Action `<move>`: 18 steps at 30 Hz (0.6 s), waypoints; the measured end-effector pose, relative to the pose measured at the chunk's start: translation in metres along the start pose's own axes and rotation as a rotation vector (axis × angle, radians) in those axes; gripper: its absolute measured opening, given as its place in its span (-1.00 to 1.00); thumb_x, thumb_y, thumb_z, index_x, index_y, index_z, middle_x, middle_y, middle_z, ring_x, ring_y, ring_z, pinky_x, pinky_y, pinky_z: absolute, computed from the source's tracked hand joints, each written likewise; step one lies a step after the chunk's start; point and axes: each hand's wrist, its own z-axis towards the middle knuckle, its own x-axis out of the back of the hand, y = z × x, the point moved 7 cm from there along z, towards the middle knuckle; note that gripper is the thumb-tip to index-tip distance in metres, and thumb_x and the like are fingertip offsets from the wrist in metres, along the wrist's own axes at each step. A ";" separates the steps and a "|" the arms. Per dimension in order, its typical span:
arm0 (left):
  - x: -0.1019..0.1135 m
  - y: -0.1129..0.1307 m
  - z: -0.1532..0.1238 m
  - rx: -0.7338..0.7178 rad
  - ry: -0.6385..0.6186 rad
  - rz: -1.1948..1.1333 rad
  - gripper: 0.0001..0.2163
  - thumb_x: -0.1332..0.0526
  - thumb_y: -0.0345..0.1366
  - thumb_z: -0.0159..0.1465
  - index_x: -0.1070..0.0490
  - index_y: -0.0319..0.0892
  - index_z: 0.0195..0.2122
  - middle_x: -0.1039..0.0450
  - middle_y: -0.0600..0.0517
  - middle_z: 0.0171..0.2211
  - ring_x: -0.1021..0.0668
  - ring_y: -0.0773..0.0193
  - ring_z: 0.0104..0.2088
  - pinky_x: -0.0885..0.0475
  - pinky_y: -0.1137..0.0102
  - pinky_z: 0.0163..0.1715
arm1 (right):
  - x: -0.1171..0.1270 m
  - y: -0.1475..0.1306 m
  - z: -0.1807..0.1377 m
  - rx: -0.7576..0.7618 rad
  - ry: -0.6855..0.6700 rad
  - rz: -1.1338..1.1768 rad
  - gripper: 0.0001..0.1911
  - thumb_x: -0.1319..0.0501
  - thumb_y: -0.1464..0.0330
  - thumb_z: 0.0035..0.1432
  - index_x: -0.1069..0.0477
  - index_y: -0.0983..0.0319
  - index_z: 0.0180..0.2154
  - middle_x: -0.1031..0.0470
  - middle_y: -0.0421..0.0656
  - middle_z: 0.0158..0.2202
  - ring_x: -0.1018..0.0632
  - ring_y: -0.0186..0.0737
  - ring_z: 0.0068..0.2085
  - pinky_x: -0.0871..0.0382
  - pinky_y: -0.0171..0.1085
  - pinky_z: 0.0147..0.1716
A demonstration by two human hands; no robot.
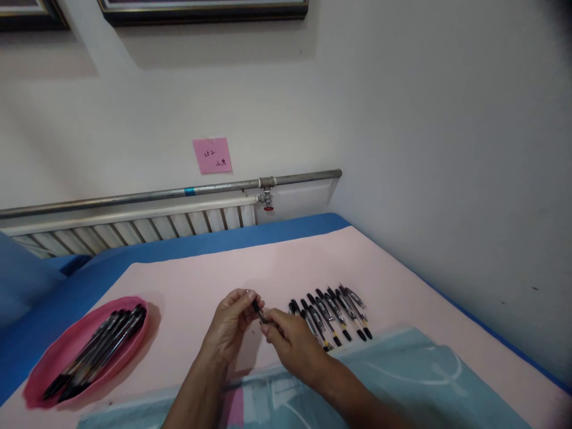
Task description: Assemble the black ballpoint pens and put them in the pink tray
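My left hand [232, 325] and my right hand [292, 342] meet above the pink table cover, both pinched on one small black pen [258, 310] held between them. Just right of my hands lies a row of several black pens [333, 316] side by side, tips toward me. At the left a pink oval tray [49, 369] holds several more black pens [100, 351] in a bundle.
The table has a pink cover [201, 280] over blue cloth [232, 238], with a pale teal cloth [424, 381] at the near edge. A white wall runs along the right. A radiator [134, 229] and metal pipe [179, 192] sit behind, with a pink sticky note [212, 155] above.
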 end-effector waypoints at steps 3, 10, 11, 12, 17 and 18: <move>-0.001 -0.001 0.000 0.023 -0.012 -0.019 -0.82 -0.36 -0.36 -0.03 -0.48 -0.28 -0.38 -0.51 -0.05 -0.36 -0.54 0.29 -0.33 -0.41 0.42 -0.29 | 0.001 0.000 0.001 -0.012 0.001 -0.001 -0.86 0.00 0.41 0.15 -0.26 0.23 -0.44 -0.33 -0.25 -0.51 -0.34 -0.36 -0.44 -0.13 -0.39 -0.46; 0.002 -0.002 0.000 -0.010 0.050 -0.019 -0.81 -0.36 -0.25 -0.02 -0.46 -0.24 -0.46 -0.48 0.02 -0.45 -0.54 0.27 -0.37 -0.41 0.39 -0.32 | 0.002 -0.003 -0.001 0.013 0.007 -0.025 -0.87 -0.01 0.39 0.16 -0.26 0.22 -0.42 -0.34 -0.25 -0.49 -0.33 -0.36 -0.46 -0.12 -0.39 -0.46; 0.002 0.000 0.000 -0.038 0.045 0.000 -0.83 -0.38 -0.29 -0.05 -0.44 -0.26 -0.51 -0.46 0.04 -0.51 -0.54 0.29 -0.39 -0.40 0.41 -0.33 | 0.002 -0.002 -0.001 0.014 0.006 -0.030 -0.87 -0.01 0.39 0.15 -0.25 0.22 -0.42 -0.34 -0.25 -0.49 -0.33 -0.36 -0.45 -0.12 -0.39 -0.46; 0.002 0.001 0.000 -0.053 0.033 0.019 -0.83 -0.38 -0.31 -0.06 -0.43 -0.26 -0.54 -0.46 0.05 -0.53 -0.53 0.31 -0.39 -0.39 0.43 -0.33 | 0.002 -0.002 -0.001 0.011 0.008 -0.034 -0.88 -0.01 0.39 0.15 -0.26 0.21 -0.42 -0.33 -0.25 -0.49 -0.33 -0.36 -0.45 -0.12 -0.39 -0.47; -0.003 -0.003 0.000 0.019 -0.013 0.035 -0.73 -0.34 -0.21 -0.01 -0.49 -0.28 -0.34 -0.52 -0.10 -0.32 -0.54 0.23 -0.30 -0.40 0.36 -0.26 | 0.001 0.003 0.000 -0.010 0.006 -0.034 -0.86 0.02 0.41 0.16 -0.24 0.22 -0.43 -0.33 -0.25 -0.51 -0.34 -0.36 -0.46 -0.12 -0.39 -0.47; -0.003 -0.004 -0.001 0.030 0.001 0.026 -0.71 -0.34 -0.18 0.00 -0.48 -0.27 -0.31 -0.52 -0.10 -0.31 -0.55 0.21 -0.30 -0.41 0.34 -0.27 | 0.000 0.002 0.000 -0.005 0.002 -0.029 -0.85 0.02 0.41 0.16 -0.24 0.22 -0.43 -0.33 -0.25 -0.51 -0.34 -0.36 -0.46 -0.12 -0.39 -0.47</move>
